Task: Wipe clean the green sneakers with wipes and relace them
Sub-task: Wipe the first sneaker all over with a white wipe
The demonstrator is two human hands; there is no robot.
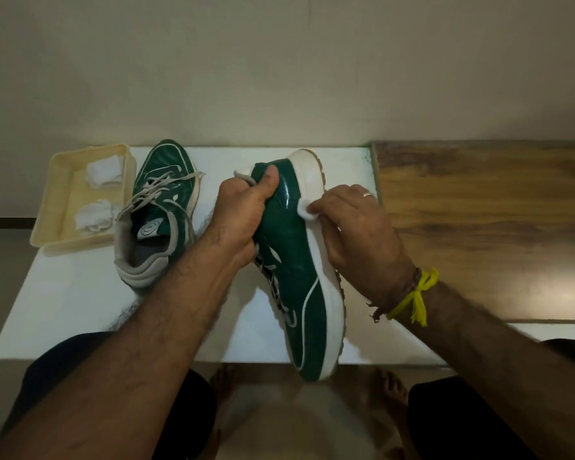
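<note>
My left hand grips a green sneaker with a white sole by its upper, holding it tilted on its side above the white table. My right hand presses a white wipe against the sneaker's side where green meets the sole. The second green sneaker stands upright on the table to the left, its grey laces loose.
A cream tray at the table's left back corner holds two crumpled white wipes. A wooden surface adjoins the table on the right. A plain wall rises behind. My knees and bare feet are below the table's front edge.
</note>
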